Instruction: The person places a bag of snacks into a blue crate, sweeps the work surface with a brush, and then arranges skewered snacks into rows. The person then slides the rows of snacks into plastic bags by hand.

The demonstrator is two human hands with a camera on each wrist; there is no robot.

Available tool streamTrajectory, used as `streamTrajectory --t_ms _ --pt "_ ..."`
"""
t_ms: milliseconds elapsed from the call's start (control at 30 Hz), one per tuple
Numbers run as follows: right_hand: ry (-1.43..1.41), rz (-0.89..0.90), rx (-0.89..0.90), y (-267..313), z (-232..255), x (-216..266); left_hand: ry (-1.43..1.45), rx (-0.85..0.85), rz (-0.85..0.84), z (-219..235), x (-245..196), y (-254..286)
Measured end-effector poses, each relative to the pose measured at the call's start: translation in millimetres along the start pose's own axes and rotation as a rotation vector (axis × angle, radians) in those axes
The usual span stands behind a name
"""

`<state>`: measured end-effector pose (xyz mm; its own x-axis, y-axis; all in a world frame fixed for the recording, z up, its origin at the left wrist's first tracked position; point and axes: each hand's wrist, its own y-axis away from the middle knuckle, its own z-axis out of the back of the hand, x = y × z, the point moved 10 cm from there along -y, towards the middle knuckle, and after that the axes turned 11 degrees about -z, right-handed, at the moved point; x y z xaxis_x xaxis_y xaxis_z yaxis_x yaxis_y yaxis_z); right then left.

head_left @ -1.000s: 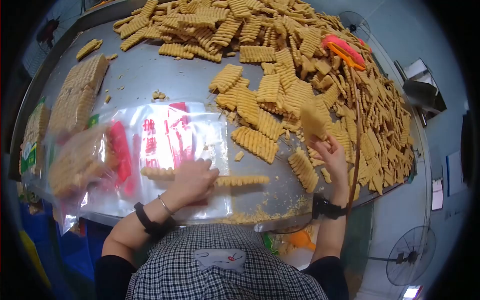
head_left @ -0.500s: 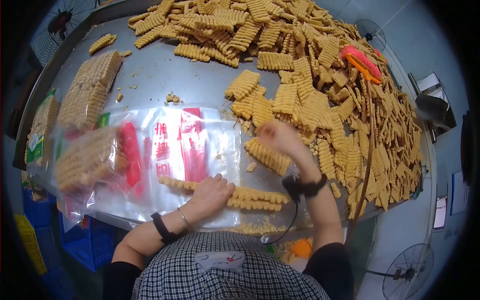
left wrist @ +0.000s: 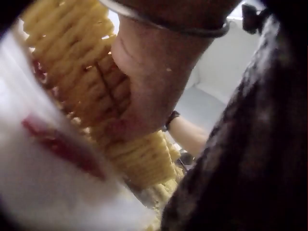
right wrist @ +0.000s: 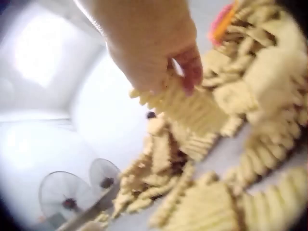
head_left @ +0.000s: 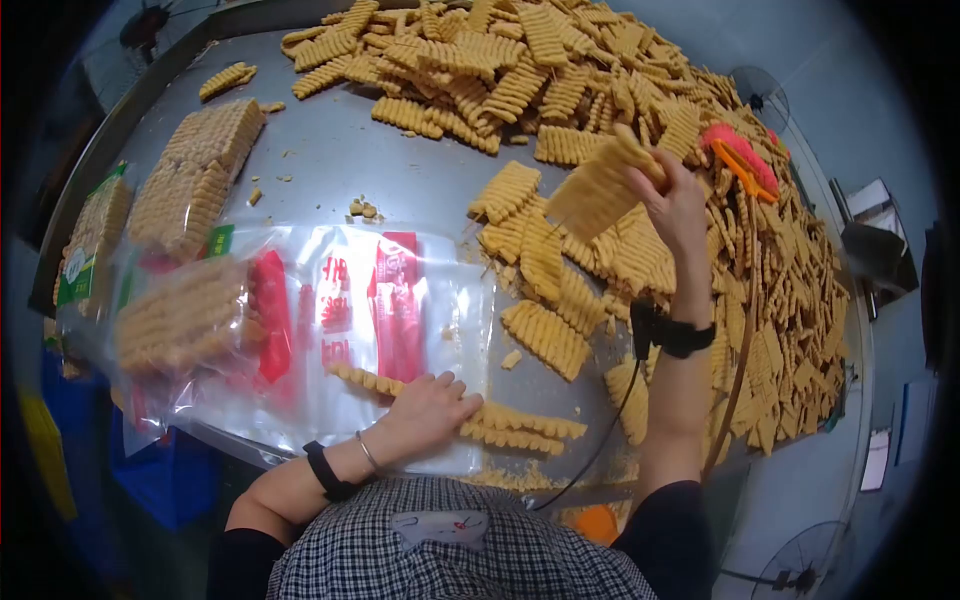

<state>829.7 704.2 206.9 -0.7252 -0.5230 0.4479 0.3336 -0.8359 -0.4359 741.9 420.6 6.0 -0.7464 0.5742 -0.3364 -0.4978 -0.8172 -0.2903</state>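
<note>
My left hand (head_left: 425, 415) grips a row of ridged golden pastry pieces (head_left: 525, 425) standing on edge, over the front of the clear plastic bags (head_left: 455, 350). Two of their wavy edges show to the right of the hand. In the left wrist view, the fingers lie against the flat ridged side of the pastry (left wrist: 139, 159). Up over the heap, my right hand (head_left: 678, 205) pinches a pastry piece (head_left: 600, 190) by one edge between thumb and fingers. The right wrist view shows this lifted piece (right wrist: 190, 110) hanging below the hand.
A large heap of pastry pieces (head_left: 780, 330) covers the back and right of the metal table (head_left: 310, 130). On it lies a pink and orange brush-like tool (head_left: 745, 170). Packed bags (head_left: 190, 315) stand at the left. A black cable (head_left: 610, 435) hangs from the right wrist.
A second pastry edge has appeared beside the one at my left hand, which stays in place. My right hand moved in over the near table, then back up to the heap, and now holds a piece.
</note>
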Motion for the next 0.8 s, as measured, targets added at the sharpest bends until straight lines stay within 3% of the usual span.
streamTrajectory --t_ms 67,100,133,200,233,300,333,400,433,500,533,567,633,700,767,800 --pt "-0.072 0.073 0.413 34.4 -18.6 64.9 0.044 0.047 -0.039 -1.3 -5.0 -6.7" --pt "0.067 0.235 0.624 59.7 -46.3 93.0 0.077 0.076 -0.067 -2.1 -10.0 -11.0" --pt "0.399 0.360 0.740 90.0 -81.6 110.3 0.074 0.083 -0.088 0.4 -15.5 -16.6" --pt "0.567 0.444 0.766 141.8 -155.4 121.6 -0.132 -0.031 -0.382 16.9 -52.2 -25.2" --pt "0.511 0.457 0.873 166.2 -177.0 132.9 -0.136 -0.030 -0.393 13.7 -54.8 -26.8" --pt "0.173 0.292 1.104 211.6 -215.5 123.3 0.032 0.061 -0.373 -9.3 -52.3 -25.3" --pt "0.173 0.299 1.099 205.9 -213.5 121.7 0.141 0.171 -0.282 -31.2 -42.3 -21.6" --pt "0.043 0.254 1.062 180.2 -198.0 109.1 0.073 0.194 -0.301 -22.5 -42.5 -24.8" --pt "0.188 0.121 0.897 142.3 -187.2 82.2 0.013 0.221 -0.328 -21.9 -46.1 -24.3" --pt "0.224 0.067 0.487 73.5 -142.1 21.6 -0.002 0.195 -0.338 -20.8 -46.2 -27.5" --pt "0.382 0.189 0.357 55.4 -125.5 -16.1 -0.016 0.232 -0.307 -17.8 -44.3 -29.6" --pt "0.617 0.036 0.416 43.0 -121.8 -67.4 -0.032 0.267 -0.272 -14.8 -40.7 -30.5" --pt "0.813 0.105 0.376 50.3 -126.3 -177.4 -0.041 0.153 -0.265 7.6 -38.5 -30.0" --pt "0.764 0.046 0.454 68.5 -102.7 -185.6 -0.062 -0.072 -0.206 46.7 -30.2 -31.1" --pt "0.719 -0.020 0.534 69.0 -97.5 -207.1 -0.011 -0.108 -0.137 48.5 -12.0 -25.9" --pt "0.540 -0.032 0.445 60.7 -95.1 -213.6 -0.009 -0.033 -0.023 28.3 9.7 -18.9"
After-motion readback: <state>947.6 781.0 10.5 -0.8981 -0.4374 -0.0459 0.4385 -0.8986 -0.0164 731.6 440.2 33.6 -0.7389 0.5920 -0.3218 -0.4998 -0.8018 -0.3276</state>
